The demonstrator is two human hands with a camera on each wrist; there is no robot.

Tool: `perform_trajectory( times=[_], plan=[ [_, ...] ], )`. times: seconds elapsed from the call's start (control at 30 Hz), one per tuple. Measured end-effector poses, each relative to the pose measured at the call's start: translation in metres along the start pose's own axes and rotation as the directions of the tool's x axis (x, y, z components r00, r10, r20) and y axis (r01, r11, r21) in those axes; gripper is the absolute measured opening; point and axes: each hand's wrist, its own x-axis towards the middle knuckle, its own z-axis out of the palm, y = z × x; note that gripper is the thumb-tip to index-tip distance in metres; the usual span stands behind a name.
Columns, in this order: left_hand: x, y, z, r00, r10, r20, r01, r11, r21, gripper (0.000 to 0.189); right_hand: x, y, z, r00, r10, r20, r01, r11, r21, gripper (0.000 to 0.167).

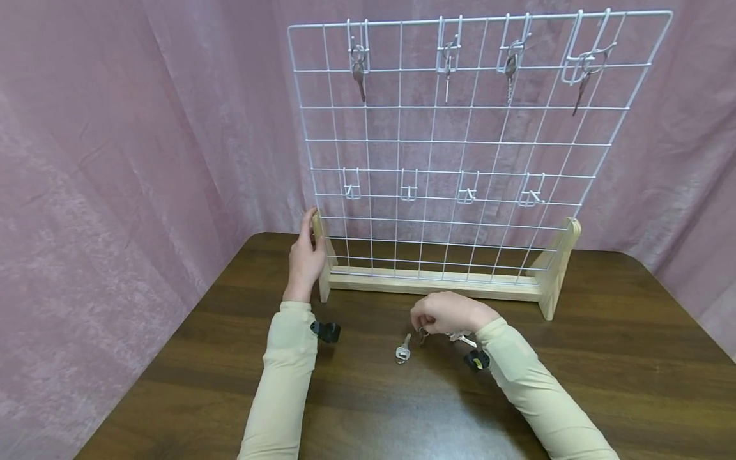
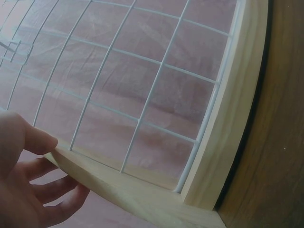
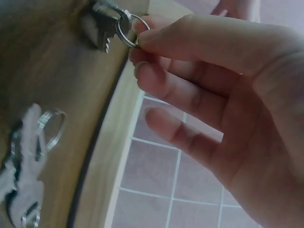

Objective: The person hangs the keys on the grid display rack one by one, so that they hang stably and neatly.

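My left hand (image 1: 306,259) holds the left wooden upright (image 1: 323,268) of a wire grid rack, thumb on one face and fingers on the other in the left wrist view. Low over the table, my right hand (image 1: 454,313) pinches a metal key ring (image 3: 118,35) between thumb and fingertips. A key (image 3: 105,26) hangs from that ring. Beside this hand a silver key (image 1: 403,351) with its ring lies on the tabletop. Several more keys (image 3: 29,156) lie near the right wrist, partly hidden by the hand in the head view.
The white wire grid (image 1: 437,124) stands in a wooden base (image 1: 431,285). Its upper hooks carry keys, such as the leftmost key (image 1: 359,73). Lower hooks (image 1: 409,191) hold nothing. Pink curtain (image 1: 172,128) hangs behind the brown table (image 1: 356,396).
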Motion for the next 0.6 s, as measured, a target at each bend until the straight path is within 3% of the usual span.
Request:
perform_trajectory(
  times=[0.23, 0.6],
  plan=[
    [-0.001, 0.003, -0.001, 1.000, 0.007, 0.002, -0.007, 1.000, 0.002, 0.060, -0.005, 0.001, -0.012, 0.995, -0.033, -0.094, 0.029, 0.998, -0.051, 0.015],
    [-0.001, 0.001, -0.001, 1.000, 0.022, 0.001, -0.022, 1.000, 0.002, 0.059, -0.011, 0.001, -0.022, 0.992, 0.010, -0.130, -0.011, 1.000, -0.007, 0.014]
  ],
)
